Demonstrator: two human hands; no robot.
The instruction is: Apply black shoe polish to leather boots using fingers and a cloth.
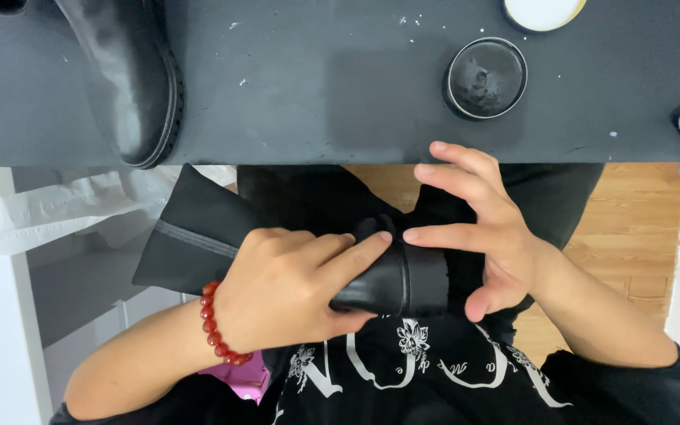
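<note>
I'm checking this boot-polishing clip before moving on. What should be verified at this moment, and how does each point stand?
1. Left hand grips the black boot on the lap: ok, fingers wrapped over it.
2. Right hand has a cloth or brush: not ok, its fingers are spread and bare, with one fingertip near the boot.
3. Polish tin open on the black table: ok, lid off, dark polish showing.
4. Tin's lid set aside: ok, at the table's far edge.
5. Second boot out of the way: ok, lying at the table's left.
6. Polish on the held boot: cannot tell.
</note>
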